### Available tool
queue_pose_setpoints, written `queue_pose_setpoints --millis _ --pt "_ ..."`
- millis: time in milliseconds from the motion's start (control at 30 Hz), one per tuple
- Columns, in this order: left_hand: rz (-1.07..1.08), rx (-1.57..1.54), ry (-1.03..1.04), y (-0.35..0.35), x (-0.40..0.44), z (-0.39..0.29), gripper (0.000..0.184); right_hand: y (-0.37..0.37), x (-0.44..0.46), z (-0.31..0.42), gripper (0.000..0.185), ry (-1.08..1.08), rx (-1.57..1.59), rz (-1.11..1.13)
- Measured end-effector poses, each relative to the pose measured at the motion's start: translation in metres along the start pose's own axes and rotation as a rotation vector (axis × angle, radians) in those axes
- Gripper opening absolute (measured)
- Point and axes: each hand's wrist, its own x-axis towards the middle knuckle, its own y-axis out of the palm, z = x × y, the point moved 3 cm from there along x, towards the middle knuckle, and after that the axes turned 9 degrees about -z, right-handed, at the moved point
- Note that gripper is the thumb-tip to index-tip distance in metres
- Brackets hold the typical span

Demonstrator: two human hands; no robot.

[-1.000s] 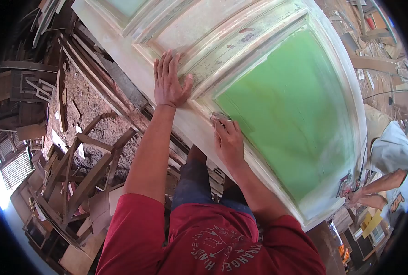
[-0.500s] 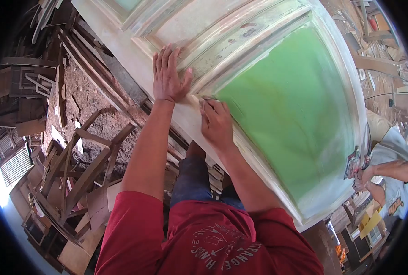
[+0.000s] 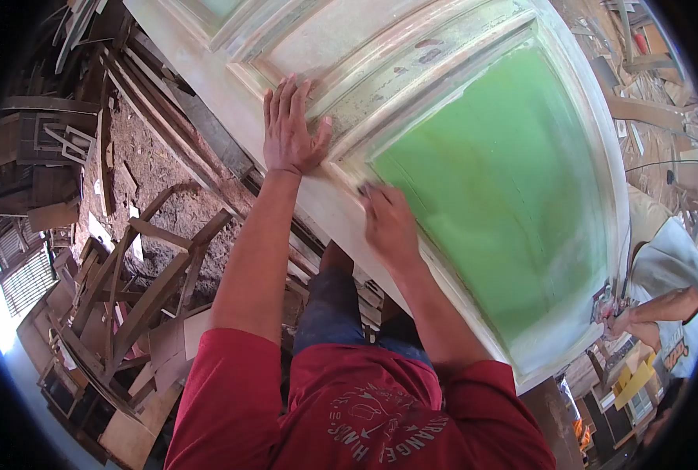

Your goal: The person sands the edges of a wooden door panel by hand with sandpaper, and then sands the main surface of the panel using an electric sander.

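A large panelled door lies aslant before me, its frame whitish and dusty, with a green panel set inside raised moulding. My left hand rests flat on the frame near the door's edge, fingers spread, holding nothing. On the moulding beside the green panel, my right hand is closed around a small dark piece of what looks like sandpaper. Most of that piece is hidden under my fingers.
Another person's hand holds a tool against the door's far right corner. Scrap wood is heaped on the ground at left. Boards and offcuts lie at upper right.
My right hand has slid down and to the right along the moulding. My left hand stays in place. The other person's hand and tool have shifted slightly.
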Motion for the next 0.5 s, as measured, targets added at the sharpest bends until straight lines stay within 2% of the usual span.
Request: queue_pose_setpoints --millis 67,267,367,500 --pt "-0.007 -0.006 0.004 -0.002 -0.001 0.000 0.076 -0.014 -0.015 -0.002 0.024 0.025 -0.012 0.023" --pt "-0.018 -0.018 0.010 -0.001 -0.002 0.000 0.076 0.019 0.021 0.016 0.024 -0.036 -0.052 0.029" --pt "-0.011 -0.004 0.003 0.001 -0.002 0.001 0.075 -0.011 -0.008 -0.001 0.022 0.008 0.001 0.031" --pt "-0.005 -0.001 0.003 0.000 -0.004 0.001 0.075 -0.001 -0.003 0.000 0.023 -0.018 -0.005 0.030"
